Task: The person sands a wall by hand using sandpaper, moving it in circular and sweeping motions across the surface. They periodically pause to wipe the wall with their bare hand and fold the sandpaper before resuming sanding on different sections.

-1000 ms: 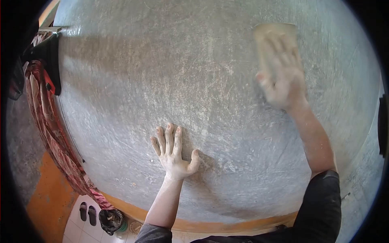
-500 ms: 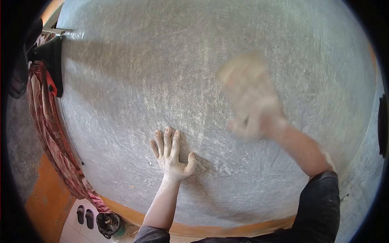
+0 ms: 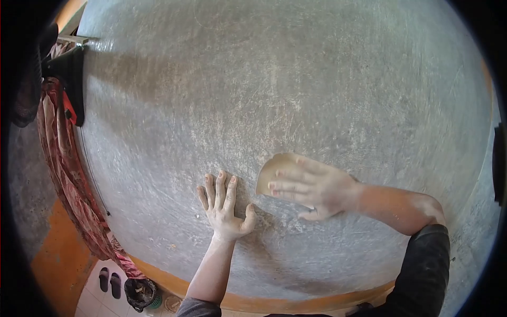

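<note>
My left hand (image 3: 224, 211) lies flat on the grey wall (image 3: 211, 95), its fingers spread and dusted with pale powder. To its right, my right hand (image 3: 319, 188) presses a tan piece of sandpaper (image 3: 268, 175) against the wall, fingers stretched over it and pointing left. The sheet's curved left edge shows past the fingertips; the rest is hidden under the palm. The right hand is slightly blurred and also dusty. Pale scratches and patches mark the wall around both hands.
A red patterned curtain (image 3: 66, 174) hangs on the left, below a dark hanging item (image 3: 66, 79). At the lower left are dark slippers (image 3: 110, 282) on white tiles and a bin with a black bag (image 3: 138, 298). An orange band (image 3: 264, 305) runs along the wall's bottom.
My right hand has swept down and slightly left with the sandpaper, and now points left rather than up. My left hand has stayed in place on the wall.
</note>
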The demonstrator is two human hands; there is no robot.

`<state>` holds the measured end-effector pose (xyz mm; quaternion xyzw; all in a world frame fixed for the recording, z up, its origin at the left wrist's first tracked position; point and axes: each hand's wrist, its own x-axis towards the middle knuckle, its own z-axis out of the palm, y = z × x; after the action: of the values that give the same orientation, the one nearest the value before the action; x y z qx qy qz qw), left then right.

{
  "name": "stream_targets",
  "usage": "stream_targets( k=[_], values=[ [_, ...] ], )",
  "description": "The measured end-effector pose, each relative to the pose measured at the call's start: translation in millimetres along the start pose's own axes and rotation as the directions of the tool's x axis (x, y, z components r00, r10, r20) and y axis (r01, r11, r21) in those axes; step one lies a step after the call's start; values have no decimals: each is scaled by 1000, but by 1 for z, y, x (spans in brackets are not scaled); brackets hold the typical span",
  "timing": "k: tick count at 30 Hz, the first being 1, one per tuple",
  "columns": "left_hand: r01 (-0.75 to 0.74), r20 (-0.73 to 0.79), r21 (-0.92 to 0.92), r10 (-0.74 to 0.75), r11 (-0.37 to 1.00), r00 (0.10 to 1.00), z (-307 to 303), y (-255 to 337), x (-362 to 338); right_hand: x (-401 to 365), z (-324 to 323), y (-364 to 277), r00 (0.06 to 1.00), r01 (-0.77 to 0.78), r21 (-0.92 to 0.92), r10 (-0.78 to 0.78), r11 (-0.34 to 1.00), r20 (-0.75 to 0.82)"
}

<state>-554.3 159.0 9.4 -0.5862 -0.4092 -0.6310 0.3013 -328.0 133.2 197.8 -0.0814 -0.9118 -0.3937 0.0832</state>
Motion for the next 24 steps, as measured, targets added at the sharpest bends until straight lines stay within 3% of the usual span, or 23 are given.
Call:
stream_targets(
  k=[1,2,3,6,7,9,12,14,17,20,23,24],
  values=[
    [-13,-7,0,13,1000,1000,0,0,1,-2,2,1,998,62,26,-62,998,2],
    [-22,-8,0,22,1000,1000,-1,0,0,-1,-6,22,986,-48,-144,24,988,-166],
    [-20,-7,-3,20,1000,1000,-1,1,0,0,-17,43,939,-182,-287,79,941,-335],
    [7,-3,-7,-7,1000,1000,-1,5,1,8,-44,46,719,-667,-323,466,672,-516],
    [17,12,-3,-17,1000,1000,-2,7,0,10,-37,34,835,-528,-326,409,784,-368],
    [3,26,5,-3,1000,1000,-5,2,1,11,-12,-2,973,-229,-252,219,940,-69],
    [-23,29,-10,23,1000,999,-4,-2,1,6,-15,12,999,-23,-98,20,995,-36],
    [-15,43,-24,16,1000,999,-6,0,1,4,-39,46,936,-302,-347,207,888,-284],
    [1,43,-19,0,1000,999,-6,3,4,12,-51,50,700,-701,-335,519,629,-490],
    [-10,58,6,10,1000,998,-6,3,8,19,-20,2,947,-314,-350,316,883,-53],
    [14,97,5,-14,1000,995,-10,2,9,6,-13,13,989,-135,-127,126,983,-78],
    [5,88,-2,-4,1000,996,-11,1,9,0,-20,35,954,-215,-247,149,945,-261]
  ],
)
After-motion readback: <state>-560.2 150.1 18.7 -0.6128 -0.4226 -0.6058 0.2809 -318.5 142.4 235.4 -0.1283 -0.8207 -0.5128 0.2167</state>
